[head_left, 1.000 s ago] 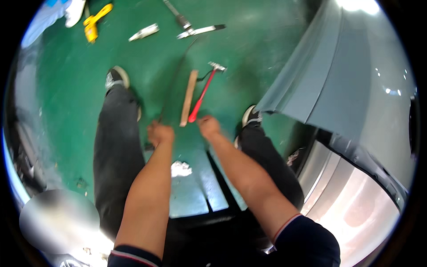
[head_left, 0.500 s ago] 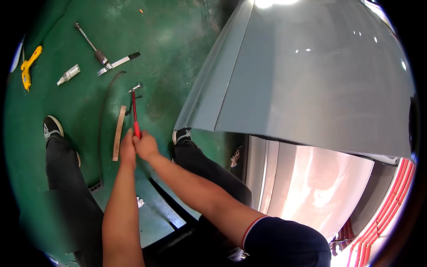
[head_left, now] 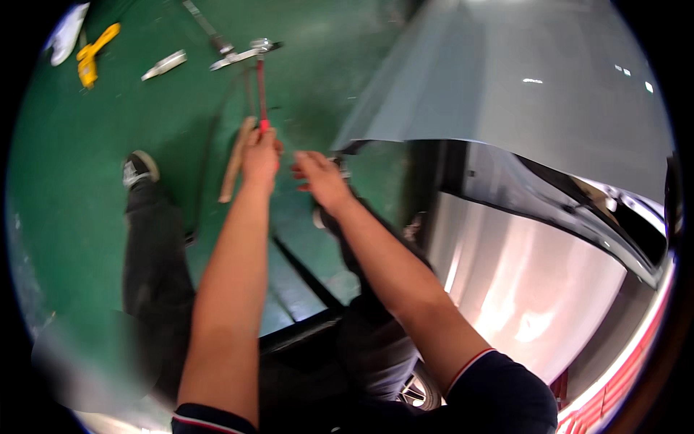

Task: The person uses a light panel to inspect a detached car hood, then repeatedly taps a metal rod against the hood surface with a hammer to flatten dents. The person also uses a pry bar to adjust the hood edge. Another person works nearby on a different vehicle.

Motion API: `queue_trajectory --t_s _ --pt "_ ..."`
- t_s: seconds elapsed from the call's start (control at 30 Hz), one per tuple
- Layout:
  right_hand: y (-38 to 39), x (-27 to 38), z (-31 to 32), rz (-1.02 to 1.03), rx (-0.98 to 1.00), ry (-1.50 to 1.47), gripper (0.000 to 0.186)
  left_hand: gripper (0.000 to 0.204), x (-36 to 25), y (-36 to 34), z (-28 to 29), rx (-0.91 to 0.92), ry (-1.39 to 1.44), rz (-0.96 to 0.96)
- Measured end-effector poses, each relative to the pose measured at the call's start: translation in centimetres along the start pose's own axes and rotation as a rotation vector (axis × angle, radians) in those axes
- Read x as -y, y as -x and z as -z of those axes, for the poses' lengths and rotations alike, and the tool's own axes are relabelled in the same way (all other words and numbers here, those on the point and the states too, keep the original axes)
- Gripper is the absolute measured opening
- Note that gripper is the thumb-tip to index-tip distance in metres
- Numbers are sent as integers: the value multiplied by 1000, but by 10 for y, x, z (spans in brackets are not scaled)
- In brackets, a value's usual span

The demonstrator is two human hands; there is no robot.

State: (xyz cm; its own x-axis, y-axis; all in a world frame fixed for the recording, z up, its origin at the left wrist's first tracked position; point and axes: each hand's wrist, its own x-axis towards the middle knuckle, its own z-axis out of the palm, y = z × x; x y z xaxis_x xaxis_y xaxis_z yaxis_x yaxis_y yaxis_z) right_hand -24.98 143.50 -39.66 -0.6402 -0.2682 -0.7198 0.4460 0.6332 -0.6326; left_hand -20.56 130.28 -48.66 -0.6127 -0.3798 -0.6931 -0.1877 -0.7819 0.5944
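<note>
Left hand (head_left: 260, 160): closed around the lower, red grip of a hammer (head_left: 262, 90), whose shaft points away from the person, metal head farthest. Right hand (head_left: 322, 178): just beside the left and apart from the hammer, fingers loosely bent and partly spread; nothing is visible in its grasp. A wooden strip (head_left: 236, 163) lies on the green floor (head_left: 87, 224) immediately left of the left hand. A dark cable (head_left: 205, 163), blurred, runs farther left, near the person's shoe (head_left: 139, 170). Beyond the hands, the hammer head overlaps a flat metal bar (head_left: 237, 59) with a black end; whether they touch cannot be told. A long-handled wrench (head_left: 206, 26) meets this bar at an angle. Farther left lie a pale bottle (head_left: 165, 65) and a yellow tool (head_left: 90, 61). Right: a grey car panel (head_left: 499, 94) above a shiny silver one (head_left: 528, 282).
</note>
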Motion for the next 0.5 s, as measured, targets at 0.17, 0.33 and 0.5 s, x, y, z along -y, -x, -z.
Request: queue_trajectory --t_s 0.17,0.33,0.5 --pt "-83 -185 -91 -19 105 737 43 12 21 -15 47 -309 -304 -134" --pt "-177 -232 -218 27 158 92 35 43 -10 -14 4 -164 -354 -91" --pt "-164 -132 -297 -105 249 -39 33 37 -32 -19 21 -331 -347 -10"
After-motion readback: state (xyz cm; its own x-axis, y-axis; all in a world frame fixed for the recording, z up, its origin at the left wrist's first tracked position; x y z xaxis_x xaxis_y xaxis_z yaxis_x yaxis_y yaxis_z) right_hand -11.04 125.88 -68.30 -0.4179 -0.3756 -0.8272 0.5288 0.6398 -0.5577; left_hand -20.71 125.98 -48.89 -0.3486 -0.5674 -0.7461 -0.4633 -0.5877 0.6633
